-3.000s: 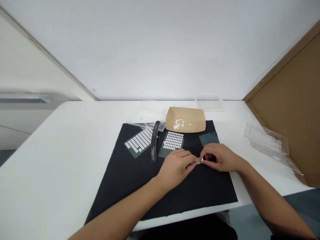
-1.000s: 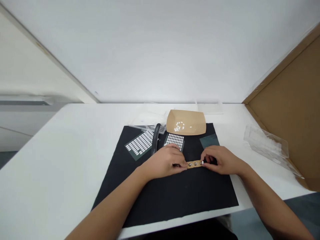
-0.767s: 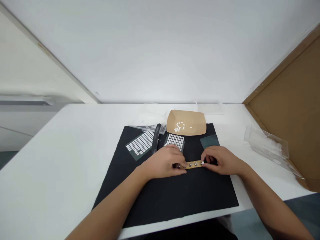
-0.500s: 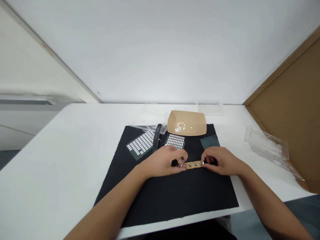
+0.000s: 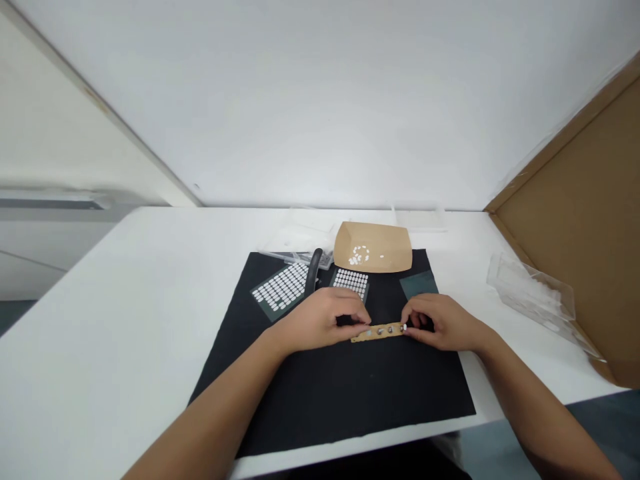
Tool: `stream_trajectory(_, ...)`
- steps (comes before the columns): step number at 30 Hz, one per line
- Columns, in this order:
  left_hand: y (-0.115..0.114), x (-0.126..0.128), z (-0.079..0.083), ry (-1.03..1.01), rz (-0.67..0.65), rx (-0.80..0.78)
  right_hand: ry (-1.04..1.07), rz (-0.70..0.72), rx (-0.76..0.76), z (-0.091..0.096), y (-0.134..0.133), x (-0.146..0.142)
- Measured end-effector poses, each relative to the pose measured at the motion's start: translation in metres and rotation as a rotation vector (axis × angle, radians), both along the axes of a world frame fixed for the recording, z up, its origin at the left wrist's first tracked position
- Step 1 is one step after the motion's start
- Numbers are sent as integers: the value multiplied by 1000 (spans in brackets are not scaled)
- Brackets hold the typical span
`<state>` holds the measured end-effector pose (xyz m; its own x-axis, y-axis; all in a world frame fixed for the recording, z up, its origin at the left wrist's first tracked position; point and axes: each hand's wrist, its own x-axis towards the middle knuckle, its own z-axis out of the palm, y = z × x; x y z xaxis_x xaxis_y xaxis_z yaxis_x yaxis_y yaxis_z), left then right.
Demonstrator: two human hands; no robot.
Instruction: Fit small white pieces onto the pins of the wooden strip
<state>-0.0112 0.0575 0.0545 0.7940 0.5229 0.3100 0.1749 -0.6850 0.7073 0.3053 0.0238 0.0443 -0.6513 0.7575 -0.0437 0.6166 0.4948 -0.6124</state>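
Note:
A narrow tan strip with small round metal studs lies on the black mat. My right hand pinches the strip's right end, where a small white dot sits. My left hand rests with fingers curled at the strip's left end, touching it; whether anything is in the fingers is hidden. Just beyond my hands lie two dark sheets of white dots and a black tool handle.
A brown paper tray with loose white dots stands at the mat's far edge. A bare dark sheet lies by it. Clear plastic trays sit on the white table. A brown board leans at right.
My left hand slid left along the strip, uncovering more of it, so the strip now shows longer. My right hand stayed at the right end. The camera view rose slightly.

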Motion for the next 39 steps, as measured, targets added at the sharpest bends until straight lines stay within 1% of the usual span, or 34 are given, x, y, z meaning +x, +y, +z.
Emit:
stream_trajectory(3, 1, 0, -2, -10, 32, -10, -1, 2, 0, 0, 0, 0)
stream_trajectory(7, 1, 1, -6, -10, 43, 30, -1, -1, -1, 0, 0, 0)
stream_trajectory(10, -1, 3, -6, 3, 58, 30, 1, 2, 8, 0, 0, 0)
stream_trajectory(13, -3, 4, -7, -6, 79, 3, -3, 4, 15, 0, 0, 0)
stream_trajectory(17, -5, 4, -7, -1, 88, -85, -6, 6, 20, 0, 0, 0)
stream_trajectory(19, -6, 5, -7, 2, 85, -67, -7, 5, 17, 1, 0, 0)
stream_trajectory(23, -5, 7, -4, 12, 31, 7, -12, 4, 14, 2, 0, -1)
stream_trajectory(29, -5, 7, -8, 34, 24, 18, -12, 0, 15, 2, -1, -1)
stream_trajectory(39, -4, 8, -13, 17, 10, 47, -21, 4, 25, 3, -1, -1)
